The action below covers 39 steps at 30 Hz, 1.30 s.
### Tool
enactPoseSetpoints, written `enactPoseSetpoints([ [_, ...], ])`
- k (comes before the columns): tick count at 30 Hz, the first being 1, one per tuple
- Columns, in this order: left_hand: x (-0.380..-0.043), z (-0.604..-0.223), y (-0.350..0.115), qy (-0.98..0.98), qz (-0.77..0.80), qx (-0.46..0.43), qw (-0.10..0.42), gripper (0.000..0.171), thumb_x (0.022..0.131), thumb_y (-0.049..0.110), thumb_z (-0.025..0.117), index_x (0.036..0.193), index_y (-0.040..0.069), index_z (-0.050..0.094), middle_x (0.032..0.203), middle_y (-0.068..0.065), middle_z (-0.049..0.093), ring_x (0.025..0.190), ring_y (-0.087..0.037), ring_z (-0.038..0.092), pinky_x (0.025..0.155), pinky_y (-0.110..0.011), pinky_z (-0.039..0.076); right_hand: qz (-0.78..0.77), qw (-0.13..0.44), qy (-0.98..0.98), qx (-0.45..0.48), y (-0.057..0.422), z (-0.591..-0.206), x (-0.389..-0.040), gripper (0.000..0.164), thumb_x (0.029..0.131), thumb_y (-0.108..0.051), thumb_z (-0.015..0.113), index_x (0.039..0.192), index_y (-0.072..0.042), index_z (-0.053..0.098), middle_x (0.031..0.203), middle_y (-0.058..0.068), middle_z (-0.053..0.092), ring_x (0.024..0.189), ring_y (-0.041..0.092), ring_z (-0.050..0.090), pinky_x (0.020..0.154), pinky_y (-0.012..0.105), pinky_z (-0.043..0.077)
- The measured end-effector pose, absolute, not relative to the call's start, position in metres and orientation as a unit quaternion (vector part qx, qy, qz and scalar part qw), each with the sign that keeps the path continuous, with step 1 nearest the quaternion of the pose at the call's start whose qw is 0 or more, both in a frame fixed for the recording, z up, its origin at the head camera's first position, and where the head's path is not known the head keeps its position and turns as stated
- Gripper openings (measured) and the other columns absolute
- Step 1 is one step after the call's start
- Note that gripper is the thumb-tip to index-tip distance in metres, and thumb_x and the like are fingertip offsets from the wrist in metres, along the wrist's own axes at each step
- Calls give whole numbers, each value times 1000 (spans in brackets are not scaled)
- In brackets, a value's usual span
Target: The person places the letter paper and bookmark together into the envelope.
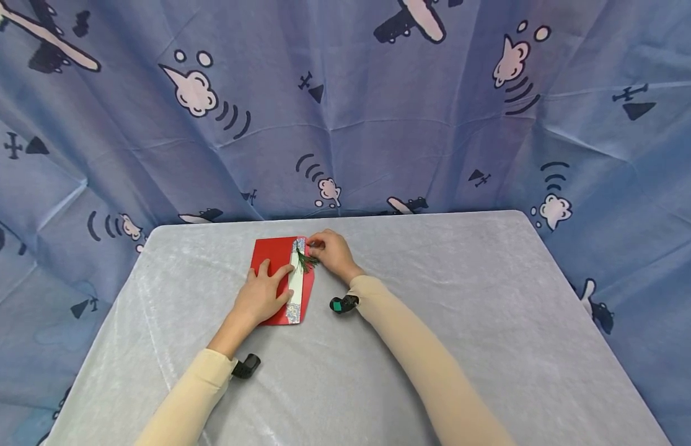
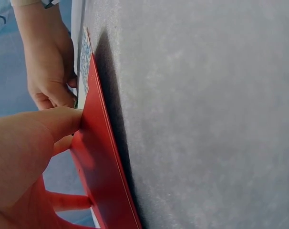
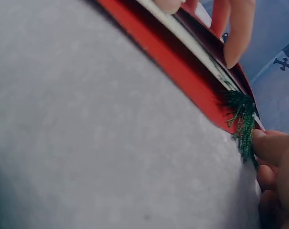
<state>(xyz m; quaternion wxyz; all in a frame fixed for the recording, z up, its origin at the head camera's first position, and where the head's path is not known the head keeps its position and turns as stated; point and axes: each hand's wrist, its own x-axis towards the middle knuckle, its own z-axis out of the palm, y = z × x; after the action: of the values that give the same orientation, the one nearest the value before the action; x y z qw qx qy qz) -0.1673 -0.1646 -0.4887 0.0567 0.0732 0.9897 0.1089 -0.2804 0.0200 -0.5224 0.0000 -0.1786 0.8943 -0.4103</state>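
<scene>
A red envelope (image 1: pixel 274 249) lies on the table, its flap side toward the right. From its opening shows a white card (image 1: pixel 296 282) with silvery patterned ends. A green tassel (image 1: pixel 307 261) lies across the card's upper part and dangles over the edge in the right wrist view. My left hand (image 1: pixel 259 296) rests on the envelope with spread fingers, thumb and fingertips reaching the card's edge. At the far right corner, my right hand (image 1: pixel 331 253) pinches the envelope's edge beside the tassel. Whether it also grips the card is hidden.
A pale grey cloth covers the table (image 1: pixel 462 297). Behind it hangs a blue curtain (image 1: pixel 345 142) printed with planes and clouds. Both wrists carry small black devices, one of them (image 1: pixel 246 366) by the left sleeve.
</scene>
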Motion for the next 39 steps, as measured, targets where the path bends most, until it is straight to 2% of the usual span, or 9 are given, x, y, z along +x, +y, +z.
enactPoseSetpoints([
  [8, -167, -491, -164, 989, 112, 71, 60, 63, 90, 38, 68, 147, 25, 46, 152, -30, 34, 129, -58, 43, 85, -58, 57, -392, 33, 897, -199, 22, -522, -278, 44, 82, -10, 79, 124, -13, 68, 107, 8, 62, 89, 18, 56, 80, 29, 48],
  [14, -166, -491, -164, 989, 115, 71, 62, 63, 90, 38, 68, 147, 26, 45, 152, -30, 34, 129, -59, 42, 86, -59, 56, -384, 74, 893, -222, 27, -522, -277, 64, 78, -18, 84, 137, -16, 60, 113, 9, 56, 100, 20, 55, 89, 32, 48],
  [18, -166, -491, -165, 989, 113, 71, 62, 63, 90, 39, 67, 147, 26, 45, 152, -30, 34, 129, -59, 42, 87, -60, 56, -391, 88, 889, -222, 28, -523, -275, 72, 77, -24, 86, 142, -19, 55, 115, 9, 54, 105, 20, 54, 92, 32, 48],
  [30, -167, -491, -165, 989, 111, 74, 60, 64, 90, 40, 67, 148, 26, 44, 152, -30, 34, 129, -60, 42, 86, -61, 56, -346, 52, 906, -237, 26, -528, -270, 84, 72, -37, 88, 146, -19, 51, 119, 7, 53, 111, 22, 48, 98, 36, 46],
  [39, -167, -490, -165, 989, 111, 76, 58, 65, 89, 39, 68, 148, 26, 44, 152, -30, 34, 129, -59, 43, 86, -61, 56, -331, 16, 911, -245, 25, -526, -263, 85, 73, -37, 88, 144, -10, 51, 120, 10, 53, 110, 24, 47, 96, 37, 46],
])
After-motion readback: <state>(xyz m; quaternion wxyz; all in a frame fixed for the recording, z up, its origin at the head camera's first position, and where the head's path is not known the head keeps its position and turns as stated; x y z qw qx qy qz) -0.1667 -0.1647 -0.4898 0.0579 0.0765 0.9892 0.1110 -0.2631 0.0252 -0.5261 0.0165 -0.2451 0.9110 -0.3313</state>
